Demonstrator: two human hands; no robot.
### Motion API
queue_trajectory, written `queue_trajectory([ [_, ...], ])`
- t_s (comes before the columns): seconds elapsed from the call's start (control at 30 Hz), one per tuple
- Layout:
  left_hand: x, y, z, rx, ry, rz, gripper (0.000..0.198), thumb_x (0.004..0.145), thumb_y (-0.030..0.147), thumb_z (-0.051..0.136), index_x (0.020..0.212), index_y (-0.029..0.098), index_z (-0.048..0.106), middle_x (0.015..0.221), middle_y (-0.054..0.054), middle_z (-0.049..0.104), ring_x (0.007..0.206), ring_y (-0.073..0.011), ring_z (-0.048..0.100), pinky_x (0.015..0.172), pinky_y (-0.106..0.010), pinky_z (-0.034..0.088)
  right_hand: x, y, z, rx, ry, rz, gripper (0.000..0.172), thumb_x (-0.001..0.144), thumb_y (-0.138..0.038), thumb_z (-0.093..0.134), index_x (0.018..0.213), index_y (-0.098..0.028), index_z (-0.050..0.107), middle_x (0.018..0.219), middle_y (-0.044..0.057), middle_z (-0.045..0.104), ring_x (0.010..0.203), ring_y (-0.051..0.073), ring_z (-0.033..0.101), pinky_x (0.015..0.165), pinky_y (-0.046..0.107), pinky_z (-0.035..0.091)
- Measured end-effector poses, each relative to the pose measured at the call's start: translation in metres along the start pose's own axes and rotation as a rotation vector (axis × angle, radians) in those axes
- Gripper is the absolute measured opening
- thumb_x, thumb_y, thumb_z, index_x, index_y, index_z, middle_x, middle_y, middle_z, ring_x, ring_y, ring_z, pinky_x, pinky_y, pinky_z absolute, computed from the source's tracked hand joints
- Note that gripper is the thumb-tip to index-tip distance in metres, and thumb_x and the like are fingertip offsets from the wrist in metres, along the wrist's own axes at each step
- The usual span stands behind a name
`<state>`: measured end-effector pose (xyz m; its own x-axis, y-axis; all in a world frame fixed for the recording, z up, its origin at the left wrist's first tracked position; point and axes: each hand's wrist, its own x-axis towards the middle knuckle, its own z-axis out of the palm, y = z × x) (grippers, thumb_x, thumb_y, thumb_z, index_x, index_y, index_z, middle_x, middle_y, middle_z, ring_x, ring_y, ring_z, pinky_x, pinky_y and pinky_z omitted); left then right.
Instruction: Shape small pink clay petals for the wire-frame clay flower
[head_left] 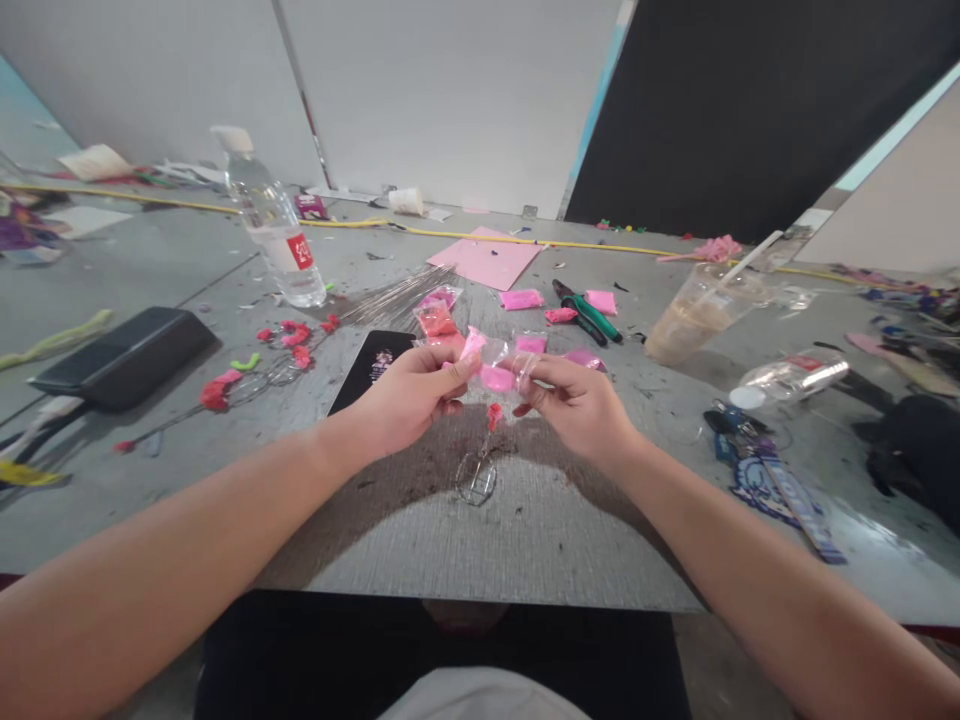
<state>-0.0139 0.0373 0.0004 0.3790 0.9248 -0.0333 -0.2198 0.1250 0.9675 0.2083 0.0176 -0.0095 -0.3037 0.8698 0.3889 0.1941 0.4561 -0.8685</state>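
In the middle of the head view, my left hand (pixel 416 395) pinches a soft pink clay piece (pixel 472 343). My right hand (pixel 577 400) grips a small clear plastic bag (pixel 496 352), with a brighter pink lump (pixel 497 379) inside. Both hands are raised over the near part of the table, close together. Below them lies a bent wire piece (pixel 477 480) with a red clay bit (pixel 494 414) at its upper end. Several bags of pink and red clay (pixel 436 320) lie just beyond my fingers. A black phone (pixel 373 368) is partly covered by my left hand.
Green-handled pliers (pixel 589 312), a pink sheet (pixel 487 258) and thin wires (pixel 401 293) lie farther back. An upright water bottle (pixel 274 225) and black power bank (pixel 127 358) stand left. A drink cup (pixel 694 312), lying bottle (pixel 795 378) and keychains (pixel 772 480) are right.
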Motion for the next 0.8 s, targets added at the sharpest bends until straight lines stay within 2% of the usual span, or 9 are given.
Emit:
queue_trajectory([
  [0.1, 0.0, -0.002, 0.0, -0.002, -0.008, 0.002, 0.04, 0.078, 0.049, 0.087, 0.074, 0.017, 0.064, 0.068, 0.004, 0.044, 0.06, -0.0071, 0.043, 0.054, -0.019, 0.041, 0.0, 0.0, 0.001, -0.014, -0.075, 0.007, 0.021, 0.099, -0.037, 0.065, 0.113, -0.031, 0.081, 0.119, 0.006, 0.076, 0.102, 0.023, 0.071, 0.073, 0.037, 0.068],
  [0.2, -0.001, -0.002, 0.0, 0.019, 0.007, 0.006, 0.039, 0.078, 0.049, 0.087, 0.074, 0.016, 0.066, 0.069, 0.003, 0.047, 0.062, -0.0078, 0.046, 0.055, -0.02, 0.041, -0.003, -0.002, 0.004, -0.027, -0.113, 0.004, 0.019, 0.099, -0.035, 0.066, 0.11, -0.031, 0.081, 0.12, 0.007, 0.075, 0.097, 0.022, 0.071, 0.066, 0.034, 0.066],
  [0.27, -0.001, 0.0, 0.0, 0.034, 0.032, 0.008, 0.038, 0.079, 0.048, 0.087, 0.075, 0.016, 0.067, 0.071, 0.003, 0.048, 0.063, -0.0078, 0.046, 0.055, -0.02, 0.041, -0.004, -0.004, 0.006, 0.011, -0.066, 0.053, 0.015, 0.096, -0.035, 0.069, 0.103, -0.027, 0.081, 0.115, 0.007, 0.075, 0.091, 0.02, 0.07, 0.064, 0.033, 0.066],
  [0.4, -0.002, 0.004, 0.002, 0.02, 0.074, 0.005, 0.031, 0.081, 0.043, 0.086, 0.082, 0.016, 0.071, 0.07, 0.004, 0.041, 0.06, -0.0065, 0.038, 0.052, -0.017, 0.036, -0.004, -0.011, 0.004, 0.19, 0.102, 0.198, 0.014, 0.085, -0.033, 0.079, 0.092, -0.022, 0.075, 0.09, 0.004, 0.072, 0.076, 0.017, 0.068, 0.058, 0.031, 0.065],
  [0.53, 0.0, 0.007, 0.001, -0.039, 0.141, -0.03, 0.028, 0.081, 0.04, 0.086, 0.084, 0.015, 0.073, 0.07, 0.004, 0.04, 0.059, -0.006, 0.036, 0.051, -0.016, 0.036, 0.003, -0.011, -0.009, 0.227, 0.203, 0.283, 0.015, 0.082, -0.032, 0.073, 0.09, -0.02, 0.068, 0.086, 0.006, 0.072, 0.08, 0.021, 0.072, 0.053, 0.03, 0.06],
  [0.6, 0.002, 0.007, -0.001, -0.079, 0.201, -0.055, 0.026, 0.081, 0.038, 0.086, 0.083, 0.016, 0.073, 0.072, 0.004, 0.045, 0.059, -0.0061, 0.04, 0.05, -0.016, 0.038, 0.007, -0.007, -0.019, 0.07, 0.248, 0.323, 0.012, 0.084, -0.031, 0.066, 0.089, -0.02, 0.064, 0.081, 0.005, 0.071, 0.072, 0.02, 0.07, 0.052, 0.03, 0.056],
  [0.67, 0.004, 0.005, -0.004, -0.107, 0.236, -0.066, 0.024, 0.082, 0.038, 0.085, 0.082, 0.017, 0.073, 0.074, 0.003, 0.05, 0.06, -0.0068, 0.044, 0.05, -0.017, 0.04, 0.01, -0.001, -0.029, -0.313, 0.242, 0.289, 0.012, 0.089, -0.031, 0.058, 0.087, -0.02, 0.061, 0.074, 0.004, 0.068, 0.064, 0.017, 0.064, 0.054, 0.03, 0.051],
  [0.7, 0.006, 0.004, -0.005, -0.114, 0.242, -0.07, 0.023, 0.082, 0.038, 0.084, 0.082, 0.018, 0.073, 0.075, 0.002, 0.053, 0.06, -0.0072, 0.047, 0.05, -0.018, 0.042, 0.011, 0.001, -0.034, -0.553, 0.183, 0.252, 0.011, 0.089, -0.029, 0.057, 0.084, -0.021, 0.061, 0.072, 0.003, 0.067, 0.063, 0.016, 0.062, 0.056, 0.03, 0.048],
  [0.8, 0.009, 0.001, -0.009, -0.121, 0.245, -0.094, 0.02, 0.085, 0.037, 0.082, 0.086, 0.019, 0.074, 0.083, -0.001, 0.063, 0.064, -0.0087, 0.056, 0.051, -0.018, 0.047, 0.012, 0.003, -0.042, -0.791, 0.084, 0.248, 0.009, 0.079, -0.027, 0.068, 0.073, -0.021, 0.063, 0.065, 0.002, 0.064, 0.06, 0.017, 0.055, 0.055, 0.031, 0.036],
])
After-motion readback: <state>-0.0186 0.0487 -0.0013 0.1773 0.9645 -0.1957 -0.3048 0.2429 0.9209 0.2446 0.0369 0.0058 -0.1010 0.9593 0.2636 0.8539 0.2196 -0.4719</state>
